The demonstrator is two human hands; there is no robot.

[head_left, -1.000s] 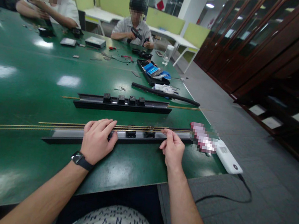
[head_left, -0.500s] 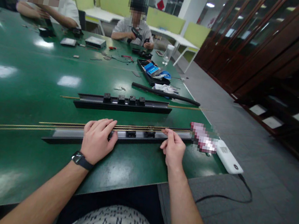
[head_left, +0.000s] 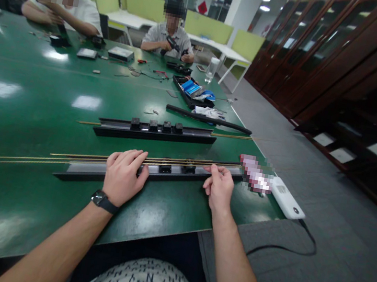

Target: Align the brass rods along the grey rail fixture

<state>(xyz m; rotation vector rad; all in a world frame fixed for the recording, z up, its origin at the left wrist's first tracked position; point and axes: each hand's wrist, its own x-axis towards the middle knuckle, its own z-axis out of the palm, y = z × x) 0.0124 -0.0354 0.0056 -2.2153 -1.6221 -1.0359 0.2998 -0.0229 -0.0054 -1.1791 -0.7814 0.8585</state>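
Note:
A long black channel (head_left: 84, 169) with a pale inner face lies across the green table in front of me. Two small black blocks, a left block (head_left: 165, 166) and a right block (head_left: 189, 166), sit in it. Several thin brass rods (head_left: 161, 160) run along the channel and stick out past its left end. My left hand (head_left: 124, 173) is curled over rods and channel, thumb toward the left block. Right of the blocks, my right hand (head_left: 219, 189) has its thumb and forefinger pinched at a rod, the other fingers bent; the fingertips partly hide the contact.
Beyond lies a similar channel (head_left: 154, 136) with several black blocks and rods. Behind it are a black strip (head_left: 209, 119), gloves (head_left: 209, 112) and a black tray (head_left: 195, 102). A phone (head_left: 254, 174) and white device (head_left: 288, 198) lie right. Two people sit across the table.
My right hand's fingertips have shifted very slightly right along the rods. My left hand stays in place over the channel.

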